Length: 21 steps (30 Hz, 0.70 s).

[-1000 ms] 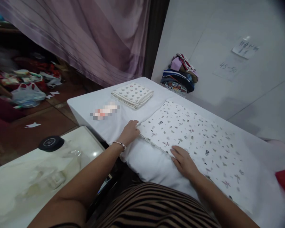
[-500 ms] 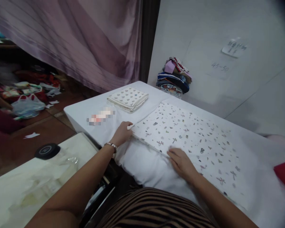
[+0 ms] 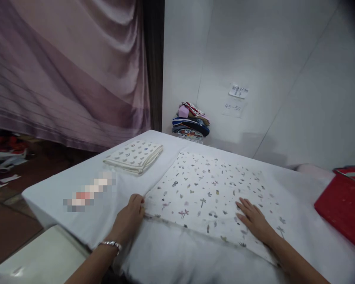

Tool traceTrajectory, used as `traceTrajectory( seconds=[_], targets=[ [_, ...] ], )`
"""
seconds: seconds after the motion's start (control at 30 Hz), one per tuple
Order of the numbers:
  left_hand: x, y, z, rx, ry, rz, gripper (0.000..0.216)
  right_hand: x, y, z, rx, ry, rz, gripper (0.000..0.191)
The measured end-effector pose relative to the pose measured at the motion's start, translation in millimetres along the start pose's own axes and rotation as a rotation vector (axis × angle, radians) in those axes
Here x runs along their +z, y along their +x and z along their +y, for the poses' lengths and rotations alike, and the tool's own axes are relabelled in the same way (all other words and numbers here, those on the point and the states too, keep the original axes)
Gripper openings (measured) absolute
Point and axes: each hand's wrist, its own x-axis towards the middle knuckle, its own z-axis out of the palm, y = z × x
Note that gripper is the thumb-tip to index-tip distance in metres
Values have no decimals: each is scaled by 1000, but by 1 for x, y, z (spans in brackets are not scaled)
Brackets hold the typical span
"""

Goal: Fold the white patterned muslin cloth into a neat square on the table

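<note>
A white cloth (image 3: 195,193) printed with small palm trees, rainbows and leaves is spread on the white-covered table (image 3: 177,252). At its near left corner, my left hand (image 3: 131,217), with a bracelet at the wrist, has its fingers closed on the edge. My right hand (image 3: 254,221) lies on the right part of the same cloth, palm down with fingers stretched out. Farther left, beyond my left hand, rests a folded cream cloth (image 3: 133,156) with a small repeated print.
A blurred-out item (image 3: 88,191) lies on the table's left side. Folded clothes (image 3: 191,120) are stacked by the wall at the far edge. A red container (image 3: 343,205) stands at right. A pale surface (image 3: 41,256) adjoins at lower left; a pink curtain (image 3: 77,71) hangs behind.
My right hand has moved from the cloth's near edge to the right and now lies flat on it. My left hand stays at the left corner. The view has turned right.
</note>
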Motion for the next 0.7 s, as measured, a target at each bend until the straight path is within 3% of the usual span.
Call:
traceTrajectory(
  seconds=[0.13,0.27,0.4,0.53,0.7],
  targets=[
    [1,4,-5,16,-105,-6,14,-2,10,3,-7,-3,53,57],
    [7,8,-17,41,-295,40,12,-11,49,-31,-200,32,124,56],
    [14,5,-24,54,-415,144,8,-19,117,-94,-306,107,-45,62],
    [19,2,-26,36,-459,235,15,-21,204,-159,-311,139,-142,68],
    [27,1,-35,-8,-511,216,18,-8,299,-195,-191,82,-163,63]
  ],
)
